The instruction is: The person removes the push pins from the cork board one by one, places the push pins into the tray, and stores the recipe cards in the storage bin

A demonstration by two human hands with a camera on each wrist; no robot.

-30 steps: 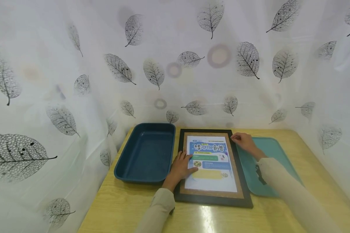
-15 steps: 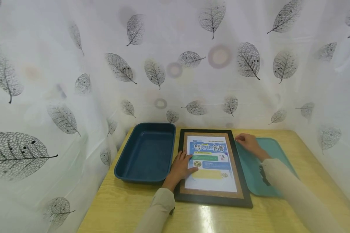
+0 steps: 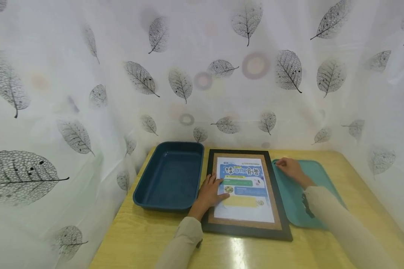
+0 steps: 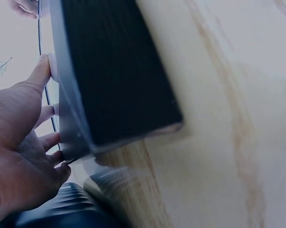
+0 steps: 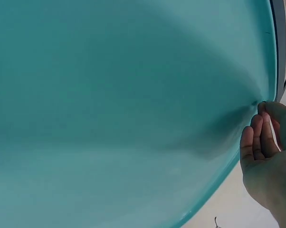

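Observation:
A black-framed cork board (image 3: 249, 232) lies on the table with a printed paper sheet (image 3: 244, 215) flat on it. My left hand (image 3: 208, 192) rests across the board's left border, fingers spread onto the sheet. The left wrist view shows this hand (image 4: 19, 142) beside the dark frame edge (image 4: 114, 71). At the far left corner of the teal tray (image 3: 297, 209), my right hand (image 3: 292, 171) holds thumb and forefinger pinched together. In the right wrist view a tiny dark thing (image 5: 262, 101) shows at those fingertips, close over the tray's rim; its kind is mostly hidden.
A deep dark-blue bin (image 3: 170, 179) stands left of the board, almost touching it. The teal tray lies close along the board's right side. Behind the wooden table (image 3: 138, 239) hangs a white leaf-print curtain (image 3: 195, 48).
My right hand has moved right and slightly nearer, from the board's upper right corner to the tray's far left corner. The left hand stays in place on the board.

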